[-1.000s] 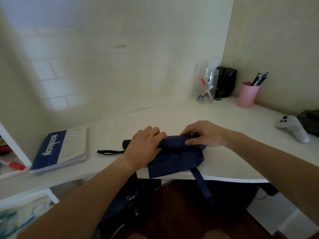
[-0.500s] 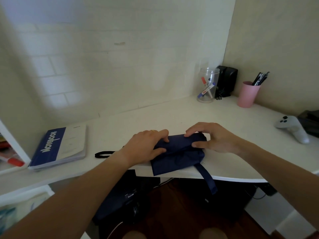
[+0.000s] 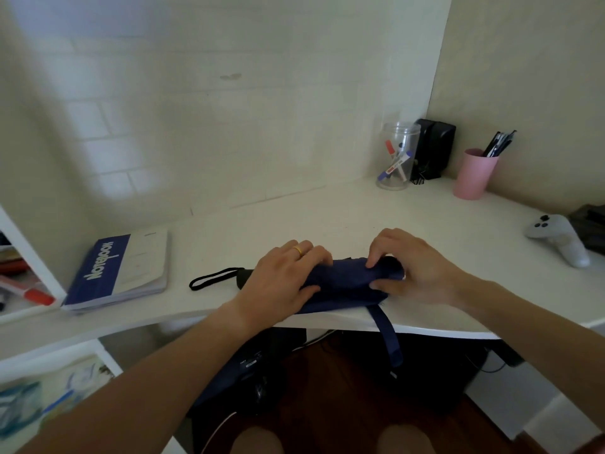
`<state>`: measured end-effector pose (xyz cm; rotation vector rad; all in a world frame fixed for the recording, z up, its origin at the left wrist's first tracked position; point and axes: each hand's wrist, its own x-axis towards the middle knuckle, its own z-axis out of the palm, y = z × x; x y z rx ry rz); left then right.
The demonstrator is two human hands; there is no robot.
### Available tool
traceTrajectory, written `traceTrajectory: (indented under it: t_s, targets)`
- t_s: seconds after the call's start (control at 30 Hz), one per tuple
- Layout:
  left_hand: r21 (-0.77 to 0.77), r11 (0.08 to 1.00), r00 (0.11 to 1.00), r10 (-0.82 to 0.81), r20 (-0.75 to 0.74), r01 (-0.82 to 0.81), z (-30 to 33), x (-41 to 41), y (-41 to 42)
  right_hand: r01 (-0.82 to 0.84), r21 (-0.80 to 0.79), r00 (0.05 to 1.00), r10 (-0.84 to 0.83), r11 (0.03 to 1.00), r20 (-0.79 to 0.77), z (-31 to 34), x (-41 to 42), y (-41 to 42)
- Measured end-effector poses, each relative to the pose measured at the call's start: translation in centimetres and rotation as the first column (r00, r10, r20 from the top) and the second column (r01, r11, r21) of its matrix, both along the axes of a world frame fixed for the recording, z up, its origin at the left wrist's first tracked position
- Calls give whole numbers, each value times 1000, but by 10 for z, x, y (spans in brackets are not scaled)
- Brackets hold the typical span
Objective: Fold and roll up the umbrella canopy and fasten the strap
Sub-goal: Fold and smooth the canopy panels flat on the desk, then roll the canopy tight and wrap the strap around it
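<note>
Rolling is mostly complete: the umbrella canopy (image 3: 343, 285) lies as a compact navy bundle along the front edge of the desk (image 3: 327, 224). My left hand (image 3: 281, 280) curls over its handle end and grips the roll. My right hand (image 3: 414, 267) pinches the fabric at the tip end. The strap (image 3: 389, 335) hangs unfastened over the desk edge, just below my right hand. Remaining, in my judgement: final tightening, then fastening the strap.

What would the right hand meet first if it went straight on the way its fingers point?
Probably the left hand, whose fingers rest on the rolled canopy just ahead; depth is unclear.
</note>
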<state>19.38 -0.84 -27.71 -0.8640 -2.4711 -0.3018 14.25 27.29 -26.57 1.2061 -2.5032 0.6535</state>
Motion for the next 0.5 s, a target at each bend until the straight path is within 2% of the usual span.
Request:
traceTrajectory:
  t_s: [0.1,0.17,0.27,0.4,0.5]
  targets:
    - [-17,999,997,37,-60,-38,-4,3,8,47,-72,922,-16,996,387,14,-5,1]
    - [-24,999,997,34,-70,-36,-4,3,8,57,-115,878,5,992,479,12,-6,1]
    - [19,1000,1000,-20,-5,20,1,4,5,90,-90,902,-43,992,430,6,-3,2]
    - [158,987,977,-39,209,6,17,1,5,76,-62,967,-58,995,250,-1,6,4]
    - [98,993,939,26,342,-63,15,-5,4,72,-89,992,-62,993,111,-13,14,6]
